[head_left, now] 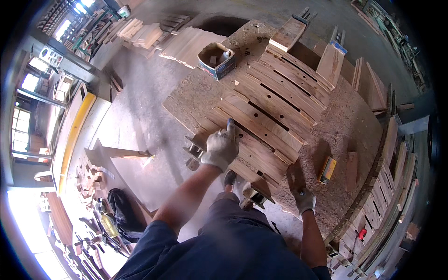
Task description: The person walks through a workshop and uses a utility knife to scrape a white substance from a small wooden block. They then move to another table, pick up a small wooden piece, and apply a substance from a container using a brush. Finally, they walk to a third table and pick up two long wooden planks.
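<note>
My left hand [221, 147], in a pale work glove, reaches over the near left part of the row of slotted boards [266, 119]. One dark-tipped finger stretches onto the wood; the other fingers are partly curled, with nothing visible in them. The light brown boards lie side by side on the worktable, with long slots and round dark holes. At the table's near edge is my right hand [306, 201], gloved too, its fingers bent inward. Whatever it might hold is too small to make out. Beyond that hand lies a small yellow box [327, 170].
The worktable [345, 126] is dusted with sawdust. An open carton [217, 60] with a pale bottle stands at its far left. Clamps [332, 60] hold wood at the far side. Stacked slotted planks [373, 200] stand on the right; wood blocks [91, 175] lie on the left floor.
</note>
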A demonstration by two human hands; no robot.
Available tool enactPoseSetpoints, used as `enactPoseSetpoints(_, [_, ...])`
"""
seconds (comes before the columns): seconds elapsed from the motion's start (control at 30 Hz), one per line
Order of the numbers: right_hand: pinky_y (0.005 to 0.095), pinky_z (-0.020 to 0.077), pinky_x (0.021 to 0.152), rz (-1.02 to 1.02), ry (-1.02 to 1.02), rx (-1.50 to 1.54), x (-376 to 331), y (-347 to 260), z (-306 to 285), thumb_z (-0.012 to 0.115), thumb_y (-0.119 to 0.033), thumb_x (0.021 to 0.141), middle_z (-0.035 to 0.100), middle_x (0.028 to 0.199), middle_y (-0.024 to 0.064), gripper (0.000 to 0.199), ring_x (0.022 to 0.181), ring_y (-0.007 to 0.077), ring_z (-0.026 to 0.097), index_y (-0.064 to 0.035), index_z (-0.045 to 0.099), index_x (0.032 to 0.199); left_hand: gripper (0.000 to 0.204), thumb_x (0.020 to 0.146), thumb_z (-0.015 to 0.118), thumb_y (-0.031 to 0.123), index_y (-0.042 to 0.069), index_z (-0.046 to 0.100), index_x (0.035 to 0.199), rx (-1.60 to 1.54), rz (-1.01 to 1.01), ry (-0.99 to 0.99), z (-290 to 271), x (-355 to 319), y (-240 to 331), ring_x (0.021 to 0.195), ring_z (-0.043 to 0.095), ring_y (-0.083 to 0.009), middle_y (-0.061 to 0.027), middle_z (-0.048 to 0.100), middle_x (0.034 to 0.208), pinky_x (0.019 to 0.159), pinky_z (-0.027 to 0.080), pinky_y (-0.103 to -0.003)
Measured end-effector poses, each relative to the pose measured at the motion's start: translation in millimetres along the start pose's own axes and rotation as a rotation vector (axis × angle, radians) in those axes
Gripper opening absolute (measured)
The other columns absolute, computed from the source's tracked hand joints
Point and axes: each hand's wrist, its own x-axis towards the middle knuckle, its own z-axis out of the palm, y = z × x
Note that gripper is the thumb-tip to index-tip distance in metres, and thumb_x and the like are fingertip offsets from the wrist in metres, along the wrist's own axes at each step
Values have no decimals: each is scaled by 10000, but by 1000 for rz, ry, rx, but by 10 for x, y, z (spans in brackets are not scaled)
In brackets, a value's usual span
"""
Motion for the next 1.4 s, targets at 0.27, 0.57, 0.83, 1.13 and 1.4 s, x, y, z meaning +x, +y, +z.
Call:
enactPoseSetpoints(0.27, [487,541,858,3,-28,-65,50,35,37,697,-572,792,723,1031,222,537,993,400,690,-90,744,1024,736,945,553,303,-20,289,1551,161,-161,-251,-406,292,171,983,710,-372,-241,701,1123,820,555,-491])
enactPoseSetpoints(0.57, [486,549,838,19,5,4,-5,-62,-16,747,-531,769,731,1006,213,507,972,396,700,-84,750,1009,753,1001,489,474,-27,314,1534,65,-137,-334,-374,159,119,999,706,-386,-256,706,1106,831,551,-495])
enactPoseSetpoints(0.83, [491,552,818,-3,-6,-76,7,-9,-8,756,-533,768,736,975,204,485,936,388,704,-96,762,979,758,991,517,475,-9,314,1537,130,-141,-279,-451,225,135,1025,703,-385,-245,710,1115,860,548,-480])
enactPoseSetpoints(1.13, [479,554,802,20,-14,26,-46,-109,-93,763,-517,758,735,967,209,467,922,378,708,-106,764,980,853,963,535,586,66,268,1584,138,-152,-319,-556,344,84,1071,679,-429,-265,697,1146,877,531,-527])
enactPoseSetpoints(1.4, [475,552,802,24,17,37,-6,1,34,768,-531,752,737,982,197,474,927,383,705,-115,761,977,789,965,519,600,88,369,1546,191,-78,-283,-433,376,-97,1065,684,-404,-231,708,1140,879,530,-524])
